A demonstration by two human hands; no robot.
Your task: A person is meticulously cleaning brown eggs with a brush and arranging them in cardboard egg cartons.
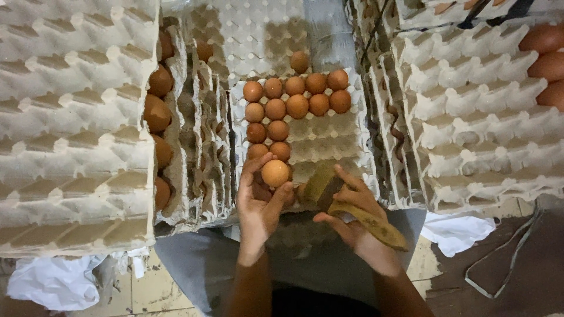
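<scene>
My left hand [258, 202] grips a brown egg [275, 173] between thumb and fingers, just over the near edge of a grey pulp egg tray [335, 138]. That tray holds several brown eggs [296, 97] in its far rows and left column. My right hand [358, 217] clutches a dirty yellow-brown cloth [367, 222] beside the egg, its fingers resting near the tray's near edge.
Tall stacks of empty pulp trays [70, 117] rise on the left, with filled trays [161, 111] wedged beside them. More stacked trays [476, 117] stand on the right, some eggs [546, 58] at the far right. White crumpled bags [455, 232] lie on the floor.
</scene>
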